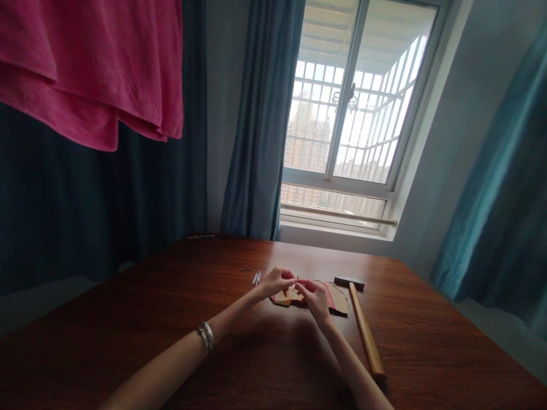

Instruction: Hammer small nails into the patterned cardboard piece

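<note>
My left hand (277, 281) and my right hand (314, 295) meet fingertip to fingertip over a flat piece of cardboard (339, 300) with red printing. Between the pinched fingers a small thin tip sticks up, which looks like a nail (298, 277); most of it is hidden. Part of the cardboard lies beneath both hands, its edges rough and uneven. Several loose nails (256, 278) rest on the table just left of my left hand. To the right of my right hand lies a hammer (363, 327) with a wooden handle and dark head.
The brown wooden table (239, 353) reaches to the wall under a barred window (342, 142). Another thin nail-like piece (247, 269) lies farther back. A pink cloth (94, 68) hangs at upper left, before blue curtains (256, 114). A bracelet (205, 336) circles my left wrist.
</note>
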A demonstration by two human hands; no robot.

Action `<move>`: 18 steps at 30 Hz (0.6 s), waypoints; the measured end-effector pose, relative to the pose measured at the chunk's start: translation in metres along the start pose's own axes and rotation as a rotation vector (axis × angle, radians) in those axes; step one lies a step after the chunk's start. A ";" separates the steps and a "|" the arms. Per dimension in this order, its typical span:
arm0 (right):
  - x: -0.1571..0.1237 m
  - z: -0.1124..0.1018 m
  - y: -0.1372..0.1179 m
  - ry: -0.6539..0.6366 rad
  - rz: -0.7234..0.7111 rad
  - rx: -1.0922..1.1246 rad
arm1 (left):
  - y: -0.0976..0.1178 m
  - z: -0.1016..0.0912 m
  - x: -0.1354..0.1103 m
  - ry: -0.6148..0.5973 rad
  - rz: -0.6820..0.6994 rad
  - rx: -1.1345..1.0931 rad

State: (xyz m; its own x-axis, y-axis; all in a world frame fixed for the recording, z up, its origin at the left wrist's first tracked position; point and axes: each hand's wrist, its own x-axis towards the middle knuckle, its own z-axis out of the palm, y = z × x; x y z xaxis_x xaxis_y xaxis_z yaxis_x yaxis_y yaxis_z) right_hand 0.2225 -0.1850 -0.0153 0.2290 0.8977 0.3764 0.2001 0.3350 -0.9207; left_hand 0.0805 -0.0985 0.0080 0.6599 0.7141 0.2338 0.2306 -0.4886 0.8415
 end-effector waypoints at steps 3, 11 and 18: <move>0.002 -0.002 0.006 0.012 -0.025 -0.039 | -0.001 0.006 0.005 0.000 -0.023 -0.021; 0.011 -0.008 0.025 0.088 0.025 -0.099 | -0.014 0.002 0.014 0.061 -0.010 0.089; 0.039 -0.023 0.037 0.138 -0.002 -0.248 | -0.042 0.009 0.026 0.182 0.052 0.155</move>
State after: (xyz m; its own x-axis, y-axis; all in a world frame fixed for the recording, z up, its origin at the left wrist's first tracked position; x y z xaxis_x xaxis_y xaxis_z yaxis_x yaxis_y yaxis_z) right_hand 0.2611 -0.1446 -0.0327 0.3526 0.8438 0.4046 0.4236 0.2416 -0.8730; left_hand 0.0946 -0.0640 -0.0253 0.5376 0.7576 0.3702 0.3161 -0.5881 0.7445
